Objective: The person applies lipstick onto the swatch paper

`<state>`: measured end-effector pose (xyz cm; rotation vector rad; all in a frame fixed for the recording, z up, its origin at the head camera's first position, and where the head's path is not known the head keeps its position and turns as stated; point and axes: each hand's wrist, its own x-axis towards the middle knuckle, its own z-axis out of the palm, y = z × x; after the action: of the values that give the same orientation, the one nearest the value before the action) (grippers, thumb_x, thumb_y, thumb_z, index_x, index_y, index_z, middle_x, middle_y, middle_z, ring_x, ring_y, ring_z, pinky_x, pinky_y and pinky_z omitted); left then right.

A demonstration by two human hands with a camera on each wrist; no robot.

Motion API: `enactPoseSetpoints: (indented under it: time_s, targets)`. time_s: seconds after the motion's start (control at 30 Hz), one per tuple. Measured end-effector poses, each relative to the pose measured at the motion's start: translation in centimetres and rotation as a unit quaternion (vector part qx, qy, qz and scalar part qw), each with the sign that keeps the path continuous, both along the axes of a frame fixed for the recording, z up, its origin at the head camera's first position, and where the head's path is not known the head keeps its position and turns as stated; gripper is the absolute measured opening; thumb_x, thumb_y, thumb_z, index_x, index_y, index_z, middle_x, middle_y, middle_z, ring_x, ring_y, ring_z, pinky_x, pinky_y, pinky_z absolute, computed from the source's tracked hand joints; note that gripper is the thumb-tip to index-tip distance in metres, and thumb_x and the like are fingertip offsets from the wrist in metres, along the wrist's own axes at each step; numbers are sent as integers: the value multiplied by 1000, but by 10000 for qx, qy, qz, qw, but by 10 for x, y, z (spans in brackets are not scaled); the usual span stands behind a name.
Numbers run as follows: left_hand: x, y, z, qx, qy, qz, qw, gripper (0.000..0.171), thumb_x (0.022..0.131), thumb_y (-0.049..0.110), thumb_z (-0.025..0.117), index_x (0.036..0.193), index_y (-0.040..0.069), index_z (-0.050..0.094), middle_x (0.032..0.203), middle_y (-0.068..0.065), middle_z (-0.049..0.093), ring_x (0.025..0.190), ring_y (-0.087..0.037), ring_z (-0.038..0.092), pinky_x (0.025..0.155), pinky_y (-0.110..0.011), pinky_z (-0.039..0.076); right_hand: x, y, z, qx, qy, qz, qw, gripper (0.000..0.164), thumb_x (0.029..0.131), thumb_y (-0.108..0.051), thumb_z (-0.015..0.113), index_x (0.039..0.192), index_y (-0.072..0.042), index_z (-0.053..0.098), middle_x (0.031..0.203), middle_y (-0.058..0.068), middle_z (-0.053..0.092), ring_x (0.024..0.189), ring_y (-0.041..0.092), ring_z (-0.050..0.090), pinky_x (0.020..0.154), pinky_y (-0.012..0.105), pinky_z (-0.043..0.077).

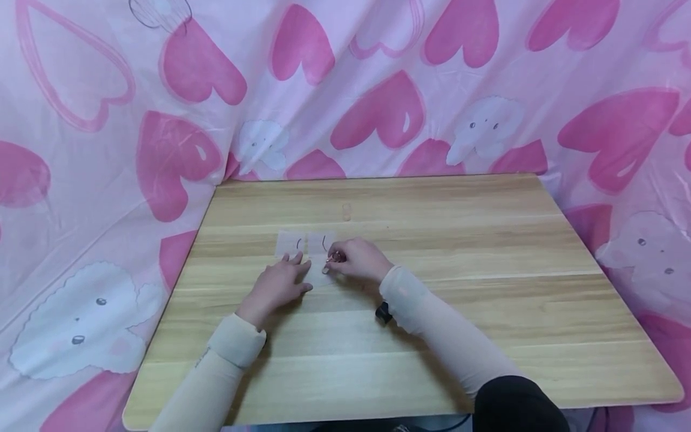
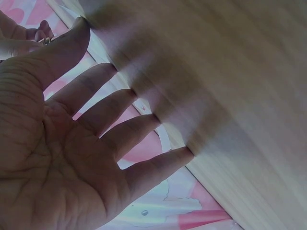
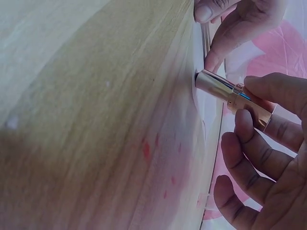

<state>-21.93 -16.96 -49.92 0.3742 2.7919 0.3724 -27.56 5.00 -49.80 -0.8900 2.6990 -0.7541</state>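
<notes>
- One gold metallic tube (image 3: 236,98), lipstick-like, with a ring round its middle; it is left of the worktop's (image 1: 486,336) centre, well in from the left edge, tilted, its dark-looking end at a pale surface.
- Two hands: the right hand (image 1: 360,259) has its grip closed in a pinch on the tube, thumb against fingers, the other fingers loosely bent.
- The left hand (image 1: 278,283) has its grip wide, fingers spread and nearly straight, holding nothing; its fingertips meet the surface by the near side of the left sheet.
- Two pale square sheets, a left sheet (image 1: 286,243) and a right sheet (image 1: 315,241), side by side with a narrow gap, nearer the worktop's left edge than its right; each bears one dark curved stroke. Whether another lies below them cannot be told.
- One small clear piece (image 1: 346,212), by the worktop's far edge, beyond the sheets.
- One black device (image 1: 383,313) at the right wrist.
- One pink heart-patterned cloth (image 1: 378,114) behind the far edge and along both side edges.
- In the head view, the right hand's fingers hide part of the tube.
</notes>
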Motion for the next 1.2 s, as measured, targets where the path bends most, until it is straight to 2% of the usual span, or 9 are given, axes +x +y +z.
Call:
enactPoseSetpoints:
  time_s: [0.33,0.67,0.83,1.2]
  targets:
    - [-4,-1,-3,4,-57,38,10000,61,91,45,63,143,20,46,158,-8,27,144,-43,25,105,-74,26,2,2,2,39,78,121,9999,11,90,-39,66,94,-28,67,81,-16,68,71,2,59,68,23,50]
    - [-1,1,2,-24,-19,-6,10000,62,90,44,64,143,19,46,158,-10,28,144,-43,27,106,-71,28,4,3,2,101,239,289,9992,11,88,-40,67,92,-29,68,81,-17,68,72,0,60,69,22,50]
    - [-1,1,2,-39,0,-12,10000,62,90,45,64,143,19,47,158,-10,29,143,-43,28,106,-71,29,7,3,6,149,208,369,9990,14,88,-38,69,93,-26,68,83,-14,68,75,1,60,72,23,51]
    - [0,2,5,-32,-124,68,9999,61,90,43,65,143,19,46,158,-9,28,144,-42,26,105,-73,27,12,3,9,163,154,417,9989,14,87,-38,70,93,-26,68,83,-13,68,71,2,59,68,22,50]
